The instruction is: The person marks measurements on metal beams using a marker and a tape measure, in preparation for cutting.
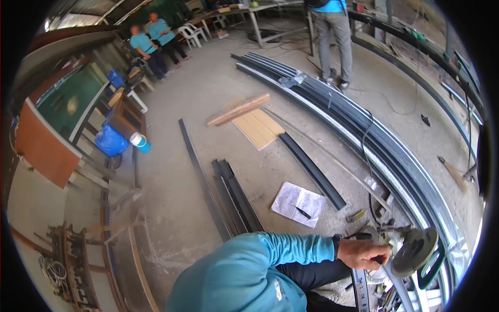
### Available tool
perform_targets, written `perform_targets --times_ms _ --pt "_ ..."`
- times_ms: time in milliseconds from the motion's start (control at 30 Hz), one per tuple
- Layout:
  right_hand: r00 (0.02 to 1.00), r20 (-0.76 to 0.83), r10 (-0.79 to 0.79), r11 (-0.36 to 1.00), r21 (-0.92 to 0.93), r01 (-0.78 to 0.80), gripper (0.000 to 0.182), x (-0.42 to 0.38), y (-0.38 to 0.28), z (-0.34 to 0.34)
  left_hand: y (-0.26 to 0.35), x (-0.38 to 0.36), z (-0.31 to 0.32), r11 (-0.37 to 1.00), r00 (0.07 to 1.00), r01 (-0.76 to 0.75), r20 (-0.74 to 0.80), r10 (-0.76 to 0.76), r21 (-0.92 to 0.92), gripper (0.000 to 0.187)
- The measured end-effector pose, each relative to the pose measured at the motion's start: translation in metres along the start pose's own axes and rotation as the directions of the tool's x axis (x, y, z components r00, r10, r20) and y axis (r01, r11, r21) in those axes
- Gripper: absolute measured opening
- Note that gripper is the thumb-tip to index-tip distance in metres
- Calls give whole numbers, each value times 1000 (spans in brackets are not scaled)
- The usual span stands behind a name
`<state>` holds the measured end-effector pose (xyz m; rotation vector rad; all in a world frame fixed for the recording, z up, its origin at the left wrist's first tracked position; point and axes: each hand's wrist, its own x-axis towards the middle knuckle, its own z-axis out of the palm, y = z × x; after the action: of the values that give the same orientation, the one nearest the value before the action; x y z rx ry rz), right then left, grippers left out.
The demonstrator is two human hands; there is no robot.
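Note:
My left hand (362, 254), below a teal sleeve and a dark wristband, reaches to the lower right. Its fingers are curled round something small and dark that I cannot make out. Just beyond the fingertips stands a cut-off saw with a round disc guard (414, 251) and a green handle (433, 268). Under the hand lies a metal strip (360, 288) with handwriting on it. Another pale metal bar (397, 283) runs down from beside the fingers. My right hand is out of sight.
An open notebook (291, 200) with a black pen lies on the floor. Dark metal channels (236, 200), a wooden board (258, 127) and a long stack of steel profiles (332, 106) lie around. A cable (365, 140) crosses the stack. Several people stand at the back.

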<state>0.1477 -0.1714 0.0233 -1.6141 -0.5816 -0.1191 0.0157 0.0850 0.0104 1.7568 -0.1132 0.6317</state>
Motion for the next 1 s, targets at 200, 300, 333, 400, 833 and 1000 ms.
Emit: perform_targets --times_ms 200,300,333,400,833,1000 --pt "960 265 95 961 226 -157 64 -7 -19 41 -20 0 -5 968 988 139 91 -123 -208 22" --pt "932 320 169 917 295 -267 62 0 -33 56 -11 -1 -8 926 982 186 101 -162 -328 29" --pt "924 339 179 908 305 -288 61 1 -35 58 -8 -2 -10 935 980 191 112 -164 -299 29" --pt "923 327 203 900 310 -308 61 1 -36 63 -11 -3 -7 948 990 139 65 -125 -287 29" --pt "890 410 202 944 159 -287 64 1 -13 103 -12 -3 -9 827 975 212 174 -140 -520 32" --pt "894 442 68 989 87 -118 70 2 -30 135 7 0 -13 936 997 72 7 -74 -343 44"
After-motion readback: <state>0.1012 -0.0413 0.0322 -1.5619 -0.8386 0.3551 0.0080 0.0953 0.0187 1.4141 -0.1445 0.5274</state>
